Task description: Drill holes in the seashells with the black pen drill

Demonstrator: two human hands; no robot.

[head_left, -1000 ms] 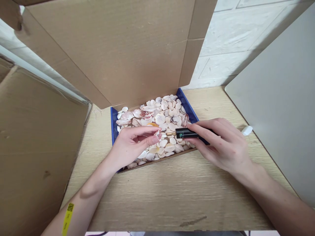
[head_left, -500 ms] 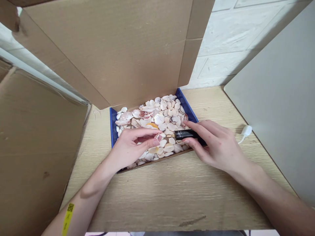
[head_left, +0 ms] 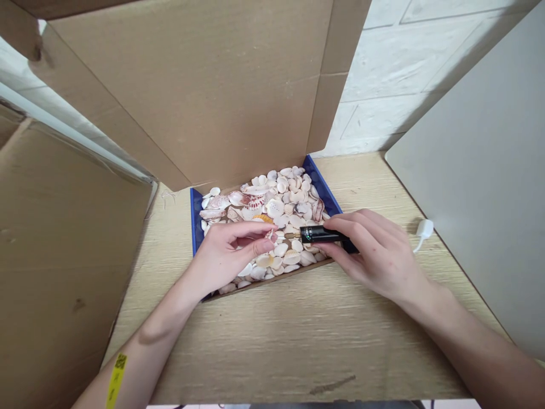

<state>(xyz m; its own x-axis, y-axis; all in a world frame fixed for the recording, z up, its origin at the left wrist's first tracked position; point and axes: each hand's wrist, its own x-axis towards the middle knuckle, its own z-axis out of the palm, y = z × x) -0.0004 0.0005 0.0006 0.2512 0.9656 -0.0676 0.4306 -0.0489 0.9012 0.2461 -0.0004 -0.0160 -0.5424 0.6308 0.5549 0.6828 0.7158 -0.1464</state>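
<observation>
Between thumb and fingertips, my left hand (head_left: 232, 247) pinches a small shell (head_left: 269, 234), mostly covered by the fingers. My right hand (head_left: 374, 250) is wrapped round a black handheld rotary drill (head_left: 317, 234) with a brass-coloured chuck. Its thin bit points left at the shell; whether the tip touches it I cannot tell. Both hands are above a blue-sided cardboard box (head_left: 323, 184) full of loose seashells (head_left: 293, 196), mostly white, some brown-patterned and one orange.
The box's raised cardboard lid (head_left: 213, 85) stands behind it. More cardboard (head_left: 63, 244) is at the left. A grey-white panel (head_left: 477, 170) leans at the right, with a white plug and cable (head_left: 424, 228) beside it. Everything rests on a wooden tabletop (head_left: 272, 341).
My right index finger has drawn back onto the drill's body, and my grip has closed around it. The drill has shifted slightly left, its bit nearer the shell. My left hand has hardly moved.
</observation>
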